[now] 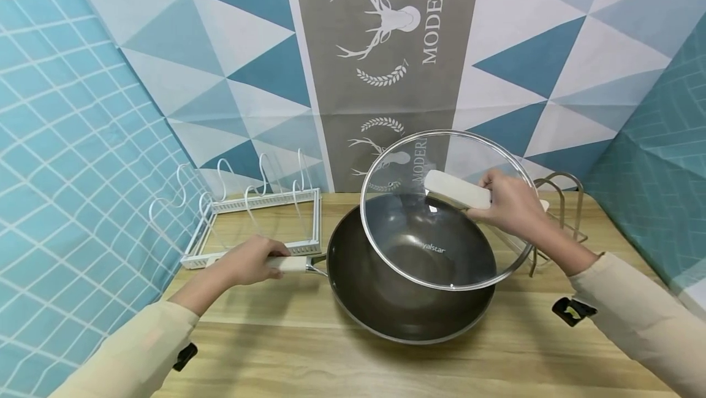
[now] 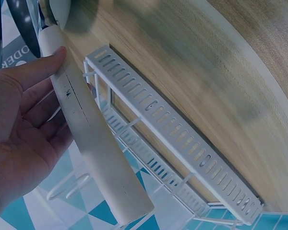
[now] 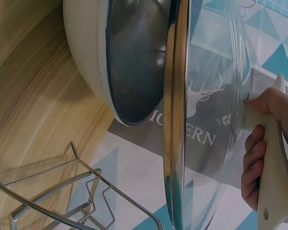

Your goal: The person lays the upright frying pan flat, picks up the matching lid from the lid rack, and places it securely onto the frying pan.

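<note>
A dark wok point(image 1: 386, 300) with a cream outside stands on the wooden table. My left hand point(image 1: 256, 261) grips its long cream handle point(image 2: 96, 143), the thumb lying along the top in the left wrist view. Above the wok, a glass lid point(image 1: 397, 226) with a metal rim is held tilted, its left and lower edge over the wok's opening. My right hand point(image 1: 510, 202) holds the lid by its long cream handle point(image 3: 273, 177), fingers curled round it in the right wrist view. There, a gap shows between lid rim and wok.
A white rack point(image 1: 265, 195) with curved wire dividers stands left of the wok, close behind the left hand. At the right is a metal wire rack point(image 1: 570, 214), partly behind the lid and right arm. Patterned wall coverings point(image 1: 231, 30) surround the wooden table point(image 1: 309, 355).
</note>
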### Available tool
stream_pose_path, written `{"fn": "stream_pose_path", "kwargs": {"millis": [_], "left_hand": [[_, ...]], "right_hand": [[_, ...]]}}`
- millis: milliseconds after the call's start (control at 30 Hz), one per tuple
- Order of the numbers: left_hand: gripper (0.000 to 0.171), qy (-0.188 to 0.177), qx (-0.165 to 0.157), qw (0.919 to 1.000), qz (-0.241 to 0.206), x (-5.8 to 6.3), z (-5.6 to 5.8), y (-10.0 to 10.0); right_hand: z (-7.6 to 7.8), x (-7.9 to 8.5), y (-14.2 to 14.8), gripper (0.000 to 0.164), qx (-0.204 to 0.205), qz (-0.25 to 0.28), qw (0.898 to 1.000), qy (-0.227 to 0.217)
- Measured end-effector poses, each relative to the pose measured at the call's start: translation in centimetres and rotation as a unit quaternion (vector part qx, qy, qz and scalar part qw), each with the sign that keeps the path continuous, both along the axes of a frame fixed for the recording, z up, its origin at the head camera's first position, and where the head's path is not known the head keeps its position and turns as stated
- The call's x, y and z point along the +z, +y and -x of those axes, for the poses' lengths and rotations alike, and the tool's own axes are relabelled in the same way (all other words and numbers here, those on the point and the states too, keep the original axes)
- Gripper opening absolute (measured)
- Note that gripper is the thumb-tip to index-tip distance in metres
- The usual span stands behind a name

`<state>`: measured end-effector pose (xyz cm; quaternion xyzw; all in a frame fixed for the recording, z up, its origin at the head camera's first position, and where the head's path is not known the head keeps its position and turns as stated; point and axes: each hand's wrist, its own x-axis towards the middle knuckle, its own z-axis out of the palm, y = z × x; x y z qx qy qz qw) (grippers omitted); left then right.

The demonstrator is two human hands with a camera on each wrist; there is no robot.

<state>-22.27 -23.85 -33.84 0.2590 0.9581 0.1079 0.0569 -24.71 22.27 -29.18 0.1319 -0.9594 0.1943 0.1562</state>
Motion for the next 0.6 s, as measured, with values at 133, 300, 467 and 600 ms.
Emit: {"fn": "stream_pose_path", "kwargs": {"millis": [133,300,467,600], "left_hand": [[0.030,0.003,-0.002,1.0000,0.003,-0.06,0.00,-0.01],[0.030,0.012,-0.004,0.9999,0.004,-0.15,-0.04,-0.04],[0.030,0.015,-0.004,0.9999,0.003,-0.06,-0.14,0.02],[0.031,0.012,0.000,0.9999,0.004,0.00,-0.20,0.07]], "right_hand": [[0.13,-0.23,-0.09,0.047,-0.003,0.004,1.000,-0.011],[0.33,-0.50,-0.20,0.044,0.000,0.007,1.000,-0.019],[0.53,-0.82,-0.28,0.044,0.003,0.009,1.000,-0.025],[0.68,-1.03,-0.39,0.045,0.004,0.013,0.999,-0.035]]}}
